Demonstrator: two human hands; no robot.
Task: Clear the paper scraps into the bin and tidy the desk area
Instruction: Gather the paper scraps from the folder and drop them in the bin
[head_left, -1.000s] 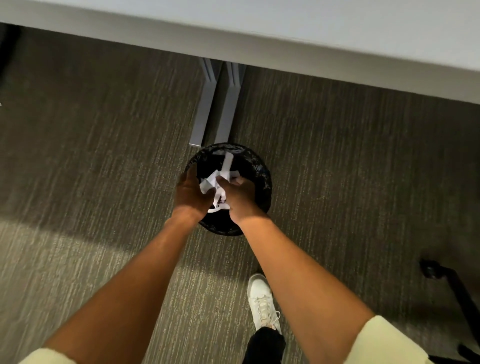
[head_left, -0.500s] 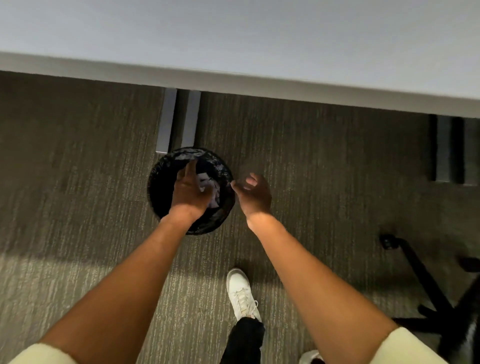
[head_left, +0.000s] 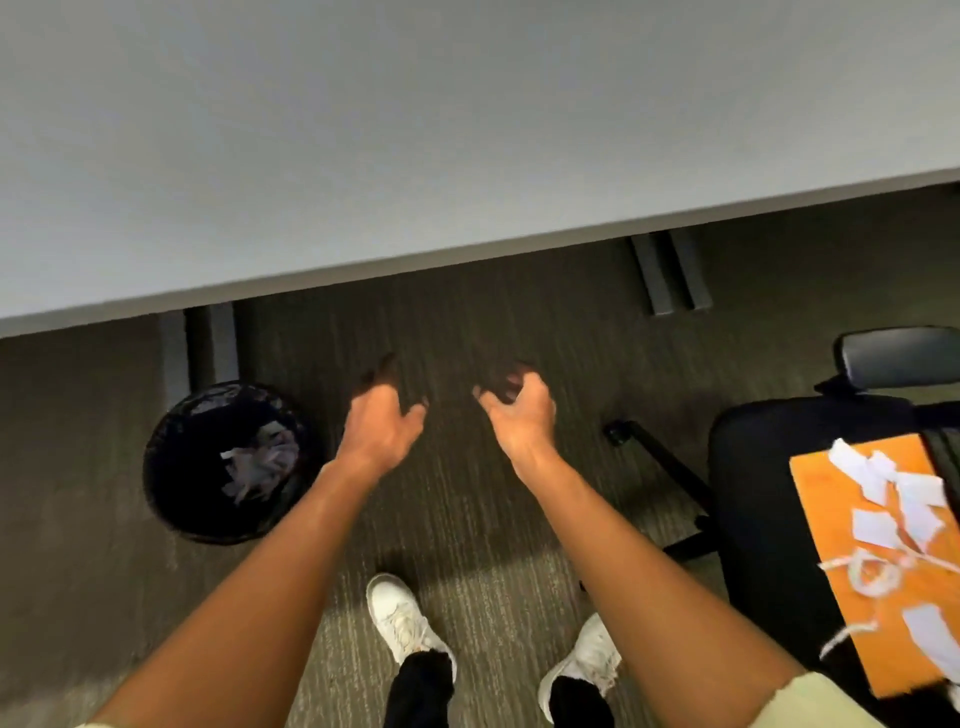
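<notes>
Looking down from the head camera, I see my left hand (head_left: 382, 426) and my right hand (head_left: 519, 415) both held out empty over the grey-brown ribbed carpet (head_left: 457, 499), fingers spread and loosely curled, gripping nothing and well apart from each other. The round black bin with its dark liner (head_left: 182, 499) stands on the floor to the left of my left hand, just in front of the grey metal desk leg (head_left: 208, 343), and a clump of white paper scraps (head_left: 260, 462) lies inside it. The pale grey desk top (head_left: 415, 130) fills the upper part of the view. On the right, a black office chair (head_left: 763, 519) carries a flat orange board (head_left: 831, 545) on its seat, and more white paper scraps (head_left: 883, 519), torn pieces and curled strips, lie scattered on that board. My two white sneakers (head_left: 405, 618) stand on the carpet between my forearms, below dark trouser legs, and pale sleeve cuffs show at the bottom edge.
</notes>
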